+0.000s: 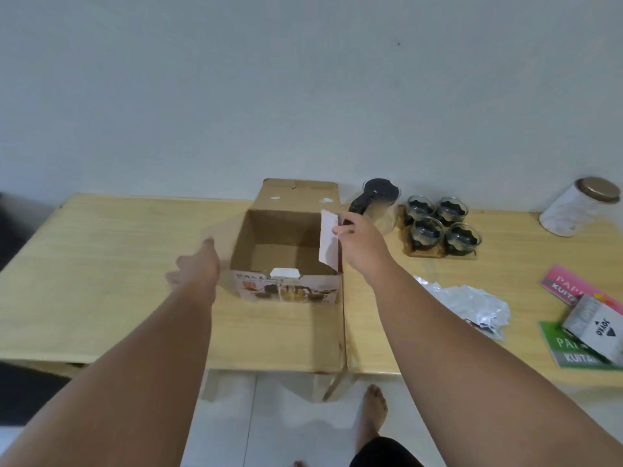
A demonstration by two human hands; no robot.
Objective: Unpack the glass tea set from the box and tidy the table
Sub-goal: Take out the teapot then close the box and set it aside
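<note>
1 open cardboard box (286, 244) | 1 glass teapot (379, 205) | 4 glass cups (441, 224) — on 1 tray (435, 253) | 1 white jar (580, 207) | 2 booklets (566, 284) — 1 pink, 1 green | 1 crumpled wrapper (468, 301) | 1 small grey carton (596, 326)

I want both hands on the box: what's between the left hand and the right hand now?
In the head view, the open cardboard box lies between them: left hand by its left wall, right hand pinching the right flap.

2 bare forearms without sleeves, left hand (197, 264) and right hand (359, 242) free of rings; bare foot (372, 411), dark shorts (384, 453) at the knee.
</note>
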